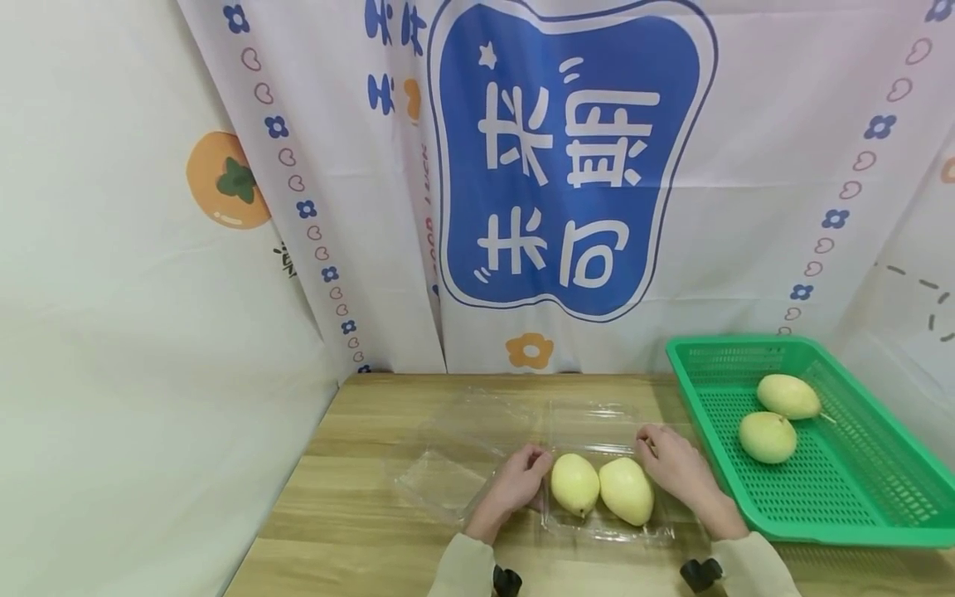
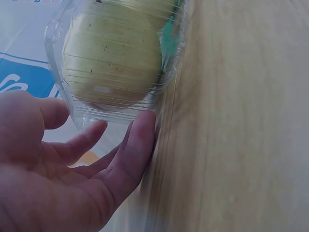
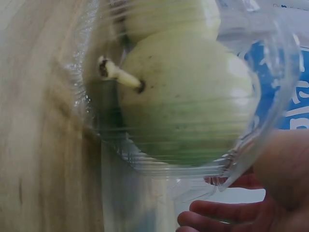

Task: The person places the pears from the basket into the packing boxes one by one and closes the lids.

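A clear plastic clamshell box (image 1: 608,533) lies on the table with its lid (image 1: 593,424) folded back. Side by side in it sit two pale yellow pears, a left pear (image 1: 575,483) and a right pear (image 1: 627,491). My left hand (image 1: 515,479) is at the box's left side; in the left wrist view its fingertips (image 2: 143,121) come right up to the ribbed wall, the thumb by the rim. On the other side is my right hand (image 1: 675,468), near the back right corner. The right wrist view shows its loosely extended fingers (image 3: 222,211) beside the box, partly behind the rim.
More clear plastic packaging (image 1: 448,477) lies left of the box on the wooden table (image 1: 328,497). At the right stands a green basket (image 1: 836,535) holding two more pears (image 1: 789,396). A printed cloth (image 1: 492,340) hangs behind the table.
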`<state>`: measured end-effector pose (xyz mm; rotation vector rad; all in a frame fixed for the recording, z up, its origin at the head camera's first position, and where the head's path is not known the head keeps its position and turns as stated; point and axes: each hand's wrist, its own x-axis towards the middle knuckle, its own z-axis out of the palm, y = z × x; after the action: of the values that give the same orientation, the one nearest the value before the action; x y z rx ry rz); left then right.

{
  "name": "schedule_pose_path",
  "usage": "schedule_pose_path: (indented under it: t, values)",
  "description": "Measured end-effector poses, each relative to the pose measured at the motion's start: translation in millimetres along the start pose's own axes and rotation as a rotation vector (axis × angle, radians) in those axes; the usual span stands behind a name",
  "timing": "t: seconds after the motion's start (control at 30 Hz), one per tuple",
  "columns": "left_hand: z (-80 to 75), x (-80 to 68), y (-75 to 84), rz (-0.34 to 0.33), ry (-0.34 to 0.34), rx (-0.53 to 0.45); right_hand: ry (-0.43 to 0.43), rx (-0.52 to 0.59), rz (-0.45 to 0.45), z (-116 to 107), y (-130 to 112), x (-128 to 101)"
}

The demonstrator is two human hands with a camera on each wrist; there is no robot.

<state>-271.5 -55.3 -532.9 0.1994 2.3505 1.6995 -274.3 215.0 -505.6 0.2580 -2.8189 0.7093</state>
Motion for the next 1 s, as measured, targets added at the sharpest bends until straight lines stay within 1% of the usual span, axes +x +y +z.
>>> schedule_pose_path:
  t: [0.13,0.27,0.37,0.47,0.6,0.83,1.0]
  values:
    - [-1.5,0.2,0.5,-0.010,0.000,-0.040,0.008,0.039,0.009,4.6,3.1,1.4]
    - [-2.1,2.4,0.8,-0.018,0.017,-0.043,-0.003,0.091,0.032,7.0,5.5,3.1]
    - [-0.9,6.6,1.4,-0.017,0.036,-0.021,-0.008,0.115,0.064,6.3,7.3,3.0]
    - [0.9,11.5,3.2,-0.029,0.036,-0.031,-0.012,0.135,0.103,4.5,10.2,3.3]
    - [2.7,15.8,5.0,-0.044,0.024,-0.055,-0.039,0.167,0.139,3.2,13.9,4.9]
    - [3.2,15.8,6.4,-0.038,0.030,-0.057,-0.075,0.184,0.162,6.8,20.0,5.8]
    - [4.0,16.2,4.4,-0.028,0.039,-0.078,-0.089,0.249,0.206,10.5,21.9,6.7]
